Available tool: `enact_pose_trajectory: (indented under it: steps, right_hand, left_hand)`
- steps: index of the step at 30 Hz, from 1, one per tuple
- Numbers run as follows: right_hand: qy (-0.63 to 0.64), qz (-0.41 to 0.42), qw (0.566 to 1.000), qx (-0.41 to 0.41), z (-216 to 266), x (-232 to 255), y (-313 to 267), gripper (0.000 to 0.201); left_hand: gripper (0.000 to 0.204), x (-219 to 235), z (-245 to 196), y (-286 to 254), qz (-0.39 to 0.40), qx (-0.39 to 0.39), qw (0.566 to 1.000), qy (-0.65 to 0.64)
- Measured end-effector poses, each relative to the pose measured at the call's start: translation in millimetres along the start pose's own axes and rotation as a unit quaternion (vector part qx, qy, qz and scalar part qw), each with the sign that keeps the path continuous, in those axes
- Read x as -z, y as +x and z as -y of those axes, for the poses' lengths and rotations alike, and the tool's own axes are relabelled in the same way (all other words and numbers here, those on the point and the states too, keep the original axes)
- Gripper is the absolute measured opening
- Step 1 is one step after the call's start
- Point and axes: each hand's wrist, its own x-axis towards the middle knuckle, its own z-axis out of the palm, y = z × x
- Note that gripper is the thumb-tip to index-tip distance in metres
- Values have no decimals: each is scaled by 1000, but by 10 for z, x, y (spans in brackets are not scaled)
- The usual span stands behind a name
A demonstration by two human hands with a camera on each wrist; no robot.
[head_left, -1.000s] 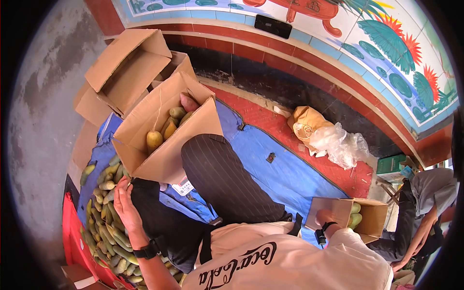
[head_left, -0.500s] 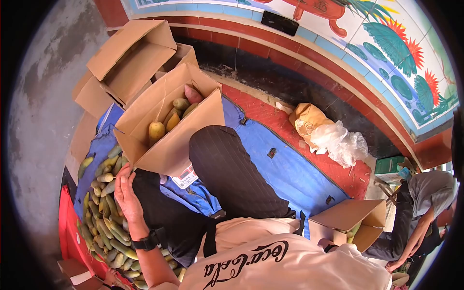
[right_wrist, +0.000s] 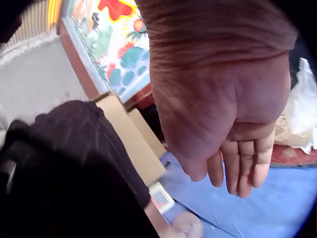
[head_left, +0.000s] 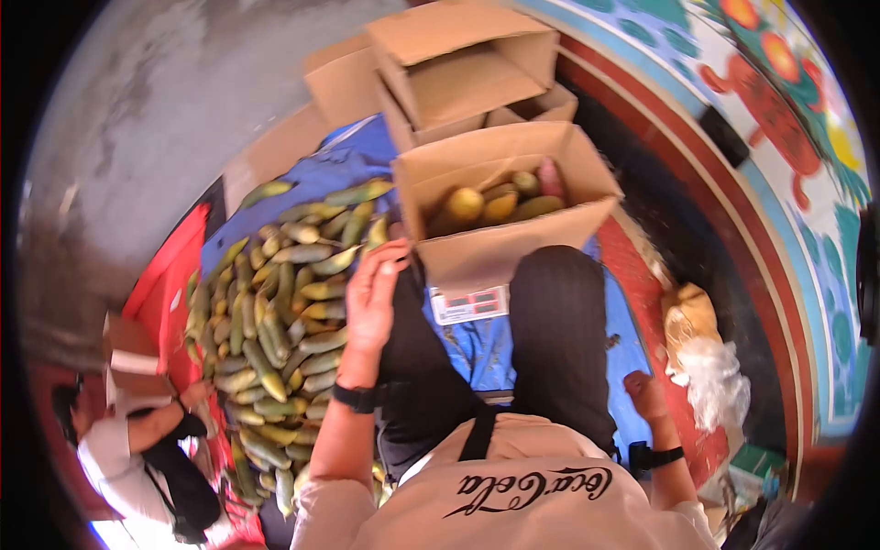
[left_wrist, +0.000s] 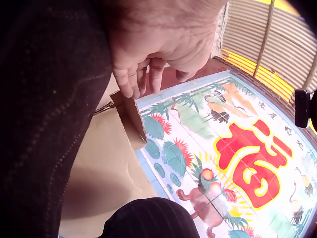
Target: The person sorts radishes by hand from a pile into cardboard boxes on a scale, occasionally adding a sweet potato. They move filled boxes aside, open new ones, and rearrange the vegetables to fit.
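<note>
Head view: the left hand (head_left: pixel 371 298) and right hand (head_left: pixel 649 396) are well apart, fingers loose, neither gripping anything. By the left fingertips, upper centre, stands an open carton (head_left: pixel 513 247) holding yellow, green and pink vegetables (head_left: pixel 500 207) — whether they touch it, I cannot tell. Green cucumbers (head_left: pixel 266 344) lie piled at centre left; the right hand hangs over blue sheeting (head_left: pixel 627 367).
</note>
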Motion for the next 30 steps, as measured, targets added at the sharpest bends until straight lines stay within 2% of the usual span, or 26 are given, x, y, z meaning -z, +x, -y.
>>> enact_pose_trajectory:
  steps: [1, 3, 4, 6, 8, 9, 12, 13, 16, 20, 21, 26, 29, 30]
  right_hand:
    - [48, -18, 998, -25, 181, 84, 191, 8]
    - [106, -35, 993, 29, 614, 280, 518, 10]
    - [118, -48, 992, 25, 789, 335, 652, 9]
    - [116, -92, 985, 84, 1273, 474, 865, 9]
    - [94, -130, 978, 130, 1450, 538, 1091, 9]
    - [97, -167, 966, 170, 1731, 574, 1154, 9]
    - [77, -167, 958, 220, 2292, 672, 1302, 9]
    - [53, -178, 946, 264, 2401, 670, 1372, 7]
    - [67, -140, 945, 286, 2595, 604, 1509, 8]
    - [10, -103, 951, 290, 2541, 400, 1596, 13]
    - [-37, -129, 933, 333, 2614, 363, 1562, 14]
    - [-39, -143, 937, 317, 2570, 330, 1553, 12]
    - [-48, -153, 927, 339, 2531, 369, 1603, 12]
    - [-9, -135, 942, 307, 2470, 392, 1660, 11]
  left_hand:
    - [22, 22, 18, -9, -3, 2, 1000, 1]
    - [21, 45, 25, -15, -6, 1, 1000, 4]
    - [20, 53, 22, -22, -7, -1, 1000, 6]
    - [18, 85, 56, -30, -9, -27, 999, 40]
    - [25, 121, 91, -42, 4, -29, 998, 56]
    - [25, 118, 86, -45, 4, -21, 999, 42]
    - [27, 121, 52, -35, 15, -31, 998, 57]
    - [28, 111, 49, -46, 10, -17, 999, 39]
    - [28, 109, 32, -37, 16, -30, 998, 52]
    - [28, 97, -43, -41, 14, -15, 998, 59]
    - [28, 99, -48, -42, 16, -17, 998, 63]
    - [26, 82, -59, -26, 20, -17, 997, 70]
    - [25, 71, -56, -12, 25, -16, 997, 72]
    - [25, 67, -44, -1, 25, -9, 997, 70]
